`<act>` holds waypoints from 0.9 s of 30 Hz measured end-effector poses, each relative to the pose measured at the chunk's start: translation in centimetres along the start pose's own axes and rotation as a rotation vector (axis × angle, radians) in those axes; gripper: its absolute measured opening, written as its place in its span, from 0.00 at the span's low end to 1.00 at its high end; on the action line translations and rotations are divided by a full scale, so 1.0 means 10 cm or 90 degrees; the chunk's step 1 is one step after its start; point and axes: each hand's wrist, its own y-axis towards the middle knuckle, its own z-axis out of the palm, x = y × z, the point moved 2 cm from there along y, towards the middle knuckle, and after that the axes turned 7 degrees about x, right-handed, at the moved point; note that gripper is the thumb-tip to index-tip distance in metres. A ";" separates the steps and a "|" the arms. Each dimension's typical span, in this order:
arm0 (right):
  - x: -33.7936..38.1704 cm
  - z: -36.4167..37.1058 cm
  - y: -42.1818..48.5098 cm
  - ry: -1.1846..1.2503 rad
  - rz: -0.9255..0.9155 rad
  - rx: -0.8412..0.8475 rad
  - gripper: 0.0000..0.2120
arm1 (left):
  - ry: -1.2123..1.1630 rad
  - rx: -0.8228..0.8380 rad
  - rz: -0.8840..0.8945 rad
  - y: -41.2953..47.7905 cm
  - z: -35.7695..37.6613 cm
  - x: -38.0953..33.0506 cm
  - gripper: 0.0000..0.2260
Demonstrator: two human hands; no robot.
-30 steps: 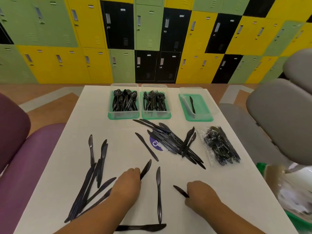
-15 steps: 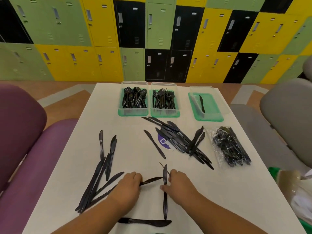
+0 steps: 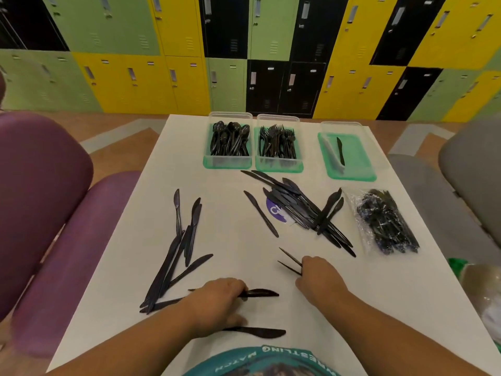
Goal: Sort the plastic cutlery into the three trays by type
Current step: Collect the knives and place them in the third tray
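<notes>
Three green-based clear trays stand at the table's far end: the spoon tray [image 3: 228, 163], the fork tray [image 3: 279, 166] and a knife tray [image 3: 355, 169] holding one black knife. My left hand [image 3: 217, 299] grips a black knife [image 3: 261, 293] lying on the table near me. My right hand [image 3: 320, 278] holds two knives [image 3: 290, 263] lifted off the table, their ends sticking out to the left. Another knife [image 3: 257, 332] lies by my left wrist. Loose knives form a left pile [image 3: 176, 256] and a middle pile [image 3: 301, 210].
A clear bag of black cutlery [image 3: 385, 223] lies at the right, below the knife tray. A purple sticker [image 3: 273, 210] shows under the middle pile. Purple chairs [image 3: 40, 202] flank the left side, grey chairs [image 3: 471, 169] the right. Lockers line the back wall.
My right hand has lifted knives off the table and moved right. My left hand has drawn its knife nearer, now lying crosswise.
</notes>
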 end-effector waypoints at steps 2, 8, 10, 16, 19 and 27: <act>-0.03 0.01 -0.01 0.023 0.005 -0.001 0.06 | 0.045 0.033 0.007 -0.01 0.00 -0.01 0.26; -0.07 0.03 -0.02 0.077 0.014 0.000 0.08 | 0.126 0.010 0.059 0.04 0.04 -0.03 0.16; -0.06 0.01 -0.02 0.084 0.013 0.006 0.10 | 0.129 -0.014 0.071 0.05 0.05 -0.06 0.14; -0.07 -0.06 0.01 0.116 -0.007 0.012 0.12 | 0.187 -0.112 0.117 0.12 0.11 -0.12 0.10; -0.05 -0.13 0.05 0.159 -0.008 0.004 0.04 | 0.186 -0.131 0.111 0.14 0.11 -0.10 0.11; 0.09 -0.15 0.08 0.221 -0.038 -0.019 0.10 | 0.154 -0.229 0.093 0.07 -0.06 -0.07 0.10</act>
